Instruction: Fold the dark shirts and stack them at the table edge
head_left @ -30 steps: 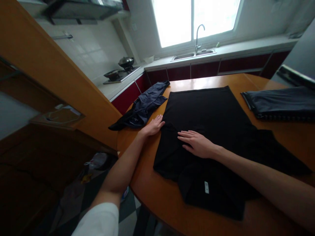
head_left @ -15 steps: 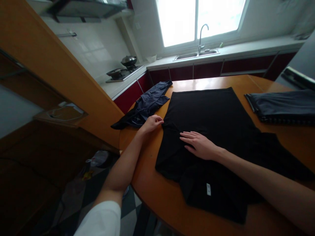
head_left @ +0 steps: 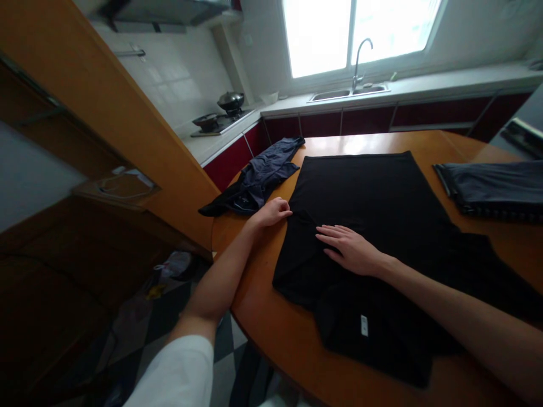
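A black shirt (head_left: 365, 186) is spread on the wooden table, its hem toward the window and a small white label (head_left: 364, 325) at the end near me. One sleeve reaches out to the right; on the left the cloth is folded inward. My left hand (head_left: 275, 211) is closed at the shirt's left edge, thumb and fingers pinching the fabric there. My right hand (head_left: 350, 249) lies flat on the shirt with fingers stretched toward the left, holding nothing.
A crumpled dark blue garment (head_left: 265, 175) lies at the table's far left. Folded dark clothes (head_left: 496, 186) are stacked at the right. Behind the wooden table (head_left: 292, 345) are a sink (head_left: 331, 96) and a stove with pans (head_left: 207, 120). A wooden partition (head_left: 139, 96) stands left.
The whole view has shifted slightly, so things appear a little farther right. Both hands keep nearly the same places on the shirt, and the cloth looks unchanged.
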A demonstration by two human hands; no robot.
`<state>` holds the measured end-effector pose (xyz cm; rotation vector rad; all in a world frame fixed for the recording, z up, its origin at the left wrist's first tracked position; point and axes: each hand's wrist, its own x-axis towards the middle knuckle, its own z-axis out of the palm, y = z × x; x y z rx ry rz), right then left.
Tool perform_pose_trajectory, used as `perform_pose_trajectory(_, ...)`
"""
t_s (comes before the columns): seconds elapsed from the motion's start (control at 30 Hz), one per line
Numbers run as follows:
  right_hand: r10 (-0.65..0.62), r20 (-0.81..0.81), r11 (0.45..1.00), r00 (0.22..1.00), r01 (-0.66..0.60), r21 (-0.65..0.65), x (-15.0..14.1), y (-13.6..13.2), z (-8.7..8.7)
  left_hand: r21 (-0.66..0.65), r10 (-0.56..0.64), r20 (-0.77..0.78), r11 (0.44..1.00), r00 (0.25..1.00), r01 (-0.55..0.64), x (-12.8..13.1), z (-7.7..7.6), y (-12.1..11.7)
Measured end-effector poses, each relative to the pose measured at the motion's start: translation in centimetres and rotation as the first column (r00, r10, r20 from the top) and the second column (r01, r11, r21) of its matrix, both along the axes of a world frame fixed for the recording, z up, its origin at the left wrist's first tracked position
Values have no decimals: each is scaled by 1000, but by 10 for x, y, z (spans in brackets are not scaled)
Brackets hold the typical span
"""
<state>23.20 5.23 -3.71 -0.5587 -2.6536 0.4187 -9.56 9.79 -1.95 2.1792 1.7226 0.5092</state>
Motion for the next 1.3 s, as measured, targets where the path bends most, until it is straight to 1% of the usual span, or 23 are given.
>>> perform_pose_trajectory(0.17,-4,2,1000,1000,4,-6,0,-1,3,13,90,26,996,996,-91,1,-2,-1)
perform_pose_trajectory(0.27,-2,15,1000,1000,2,-2,0,-1,3,86,113,31,990,993,-116,5,-1,-1)
perform_pose_trajectory(0.37,-1,19,1000,1000,1,0,0,-1,3,197,81,56,976,995,-91,12,1,-1)
perform_pose_trajectory(0.47,-2,21,1000,1000,2,6,0,-1,2,263,24,109,964,994,-52,21,4,-2)
perform_pose_trajectory(0.63,-1,25,1000,1000,0,13,0,-1,2,286,-16,158,958,987,-30,35,8,-9)
perform_pose_trajectory(0.87,1,17,1000,1000,-1,-5,0,0,2,293,-56,156,956,986,8,42,10,-12)
perform_pose_trajectory(0.97,-5,23,1000,1000,5,-7,0,0,3,307,-93,141,950,986,46,53,15,-18)
perform_pose_trajectory(1.07,-5,18,1000,1000,5,-4,-1,0,3,299,-175,125,945,977,131,70,16,-26)
perform_pose_trajectory(1.2,-7,30,1000,1000,7,17,-1,0,5,240,-284,86,936,955,257,90,7,-32)
perform_pose_trajectory(1.3,-10,27,1000,1000,9,23,-1,1,6,204,-328,57,929,943,310,94,-1,-31)
